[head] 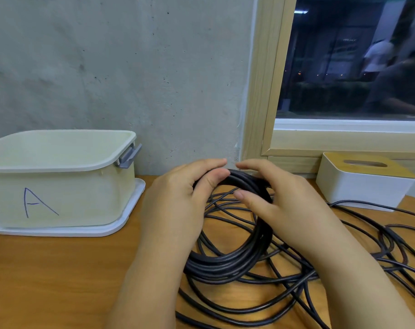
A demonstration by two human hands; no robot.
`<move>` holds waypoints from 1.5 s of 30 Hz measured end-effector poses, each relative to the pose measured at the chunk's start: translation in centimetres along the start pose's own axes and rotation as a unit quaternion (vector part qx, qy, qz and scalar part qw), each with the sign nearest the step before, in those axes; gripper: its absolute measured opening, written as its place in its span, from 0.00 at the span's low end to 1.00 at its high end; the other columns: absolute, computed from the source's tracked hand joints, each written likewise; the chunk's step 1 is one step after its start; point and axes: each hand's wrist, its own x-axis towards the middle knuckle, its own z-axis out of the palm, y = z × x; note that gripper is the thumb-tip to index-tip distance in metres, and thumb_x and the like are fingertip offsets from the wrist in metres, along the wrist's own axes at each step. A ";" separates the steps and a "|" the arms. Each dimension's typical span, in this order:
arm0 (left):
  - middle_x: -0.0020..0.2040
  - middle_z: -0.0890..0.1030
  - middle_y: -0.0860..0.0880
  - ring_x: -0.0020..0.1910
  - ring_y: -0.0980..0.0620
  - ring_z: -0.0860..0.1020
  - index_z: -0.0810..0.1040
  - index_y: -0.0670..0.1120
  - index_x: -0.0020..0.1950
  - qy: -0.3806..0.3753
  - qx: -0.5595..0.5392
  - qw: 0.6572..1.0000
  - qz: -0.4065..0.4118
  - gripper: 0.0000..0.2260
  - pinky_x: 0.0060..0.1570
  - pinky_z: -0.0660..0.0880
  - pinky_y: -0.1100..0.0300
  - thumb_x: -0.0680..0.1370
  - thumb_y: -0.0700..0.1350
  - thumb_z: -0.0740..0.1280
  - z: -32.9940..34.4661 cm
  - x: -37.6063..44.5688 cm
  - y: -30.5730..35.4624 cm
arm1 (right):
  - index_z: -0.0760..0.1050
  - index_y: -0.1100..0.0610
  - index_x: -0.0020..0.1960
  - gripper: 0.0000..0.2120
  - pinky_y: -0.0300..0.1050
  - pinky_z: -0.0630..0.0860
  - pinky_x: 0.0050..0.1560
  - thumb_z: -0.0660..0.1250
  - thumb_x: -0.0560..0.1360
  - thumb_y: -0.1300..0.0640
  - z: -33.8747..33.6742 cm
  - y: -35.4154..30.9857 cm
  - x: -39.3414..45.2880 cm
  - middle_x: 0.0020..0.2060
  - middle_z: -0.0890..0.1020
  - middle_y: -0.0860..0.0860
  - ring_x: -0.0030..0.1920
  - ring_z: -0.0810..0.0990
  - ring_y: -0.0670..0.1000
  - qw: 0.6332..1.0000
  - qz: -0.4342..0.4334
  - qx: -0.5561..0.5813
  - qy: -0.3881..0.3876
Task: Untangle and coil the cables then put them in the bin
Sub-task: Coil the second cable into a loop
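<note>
- While your fingers worked at the cable, the cream bin [59, 186] marked "A" stood well to the left of your left hand [178, 205], on a white tray [121, 227] that looked like its lid; what its inside held you could not tell from that angle, since only the upper inner walls showed.
- A white tissue box [363, 184] with a wooden slotted top sat to the right of your right hand [284, 200], against the window frame [268, 91].
- Your left hand gripped the top of the black coil [237, 260], thumb curled over the strands and fingers wrapped behind them.
- Your right hand lay on the same top arc just beside the left, thumb pressed against the inner side of the loop and fingers curved over the outer side, the fingertips of both hands almost meeting.
- The coil stood tilted, its lower arc resting on the wooden table [59, 269] toward you from your fingers.
- Loose cable [379, 248] sprawled in loops under and to the right of your right hand, reaching toward the tissue box.
- Bare tabletop lay between your left hand and the bin, and the concrete wall [130, 67] rose just beyond your fingertips.
</note>
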 end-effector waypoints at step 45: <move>0.42 0.79 0.72 0.47 0.71 0.76 0.77 0.67 0.48 -0.051 -0.033 0.997 -0.055 0.12 0.43 0.68 0.79 0.68 0.65 0.61 -0.1 0.1 -0.3 | 0.63 0.50 0.70 0.33 0.30 0.64 0.52 0.69 0.68 0.44 0.7 0.7 0.3 0.57 0.63 0.37 0.57 0.59 0.36 0.986 -0.053 -0.064 0.144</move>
